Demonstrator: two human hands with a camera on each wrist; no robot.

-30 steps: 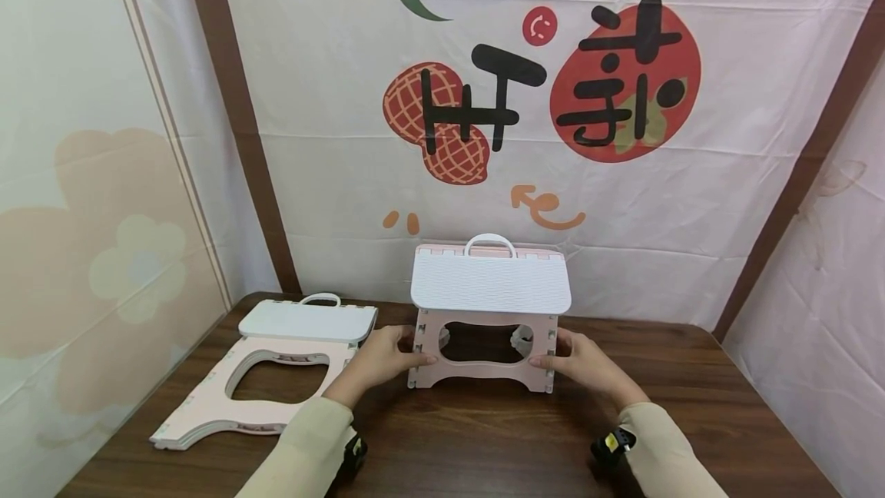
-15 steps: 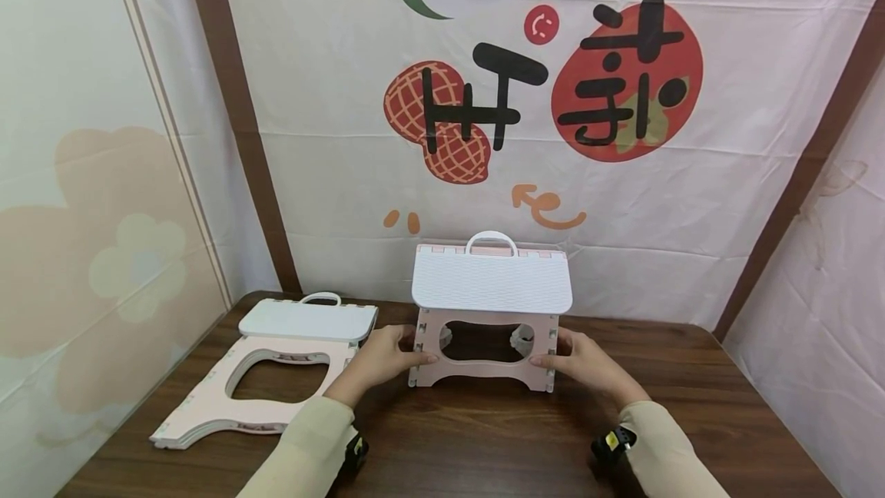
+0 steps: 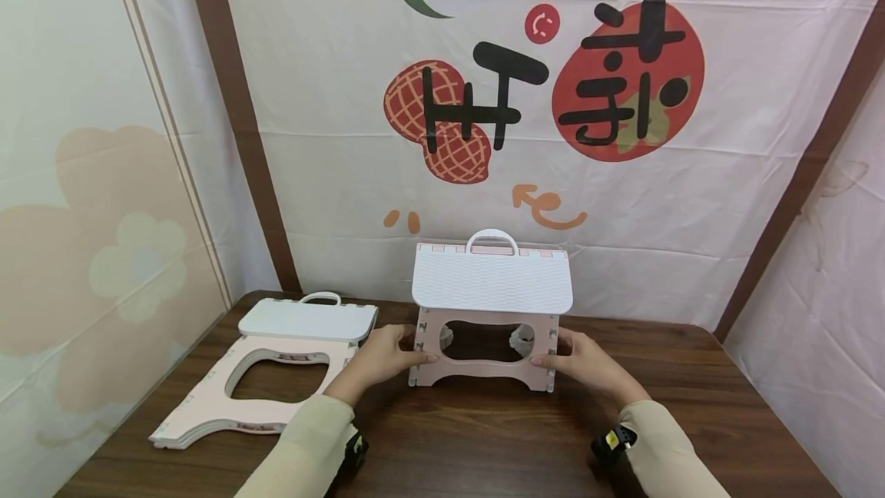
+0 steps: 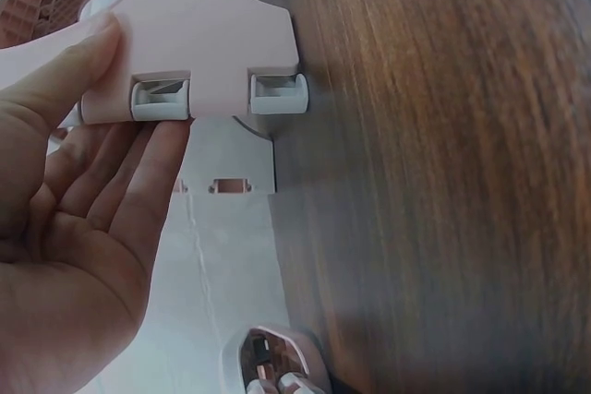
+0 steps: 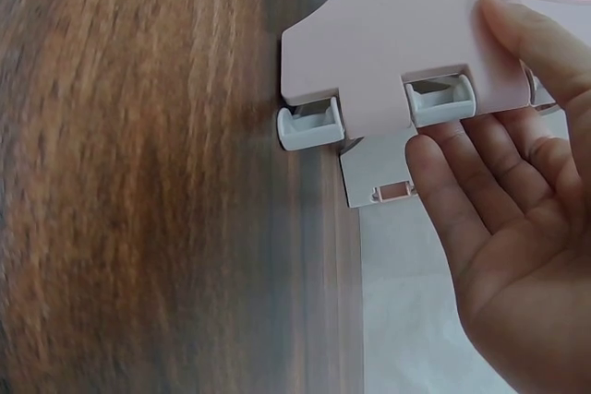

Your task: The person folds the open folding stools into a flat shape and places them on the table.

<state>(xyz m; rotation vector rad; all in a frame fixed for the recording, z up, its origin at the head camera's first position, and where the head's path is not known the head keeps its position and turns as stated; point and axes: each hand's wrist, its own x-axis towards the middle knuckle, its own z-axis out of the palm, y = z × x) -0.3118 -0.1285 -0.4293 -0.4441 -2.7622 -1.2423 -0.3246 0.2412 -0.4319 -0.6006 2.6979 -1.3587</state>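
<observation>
A pink and white folding stool [image 3: 492,277] stands upright at the back middle of the table, its white ribbed seat on top with a loop handle at the rear edge. My left hand [image 3: 387,356] grips its left side, the thumb on the pink front leg panel [image 4: 217,34] and the fingers behind the edge. On the other side my right hand [image 3: 588,362] holds the stool the same way, thumb in front near the oval opening. White hinge pieces [image 5: 441,101] show along the panel's edge.
A second folding stool [image 3: 259,375], folded flat, lies on the left of the brown wooden table [image 3: 477,444]. A printed cloth [image 3: 332,137] hangs close behind the table, with cloth at both sides too.
The stool's handle and rear seat edge sit slightly higher in the head view. Both hands keep their grip in nearly the same place.
</observation>
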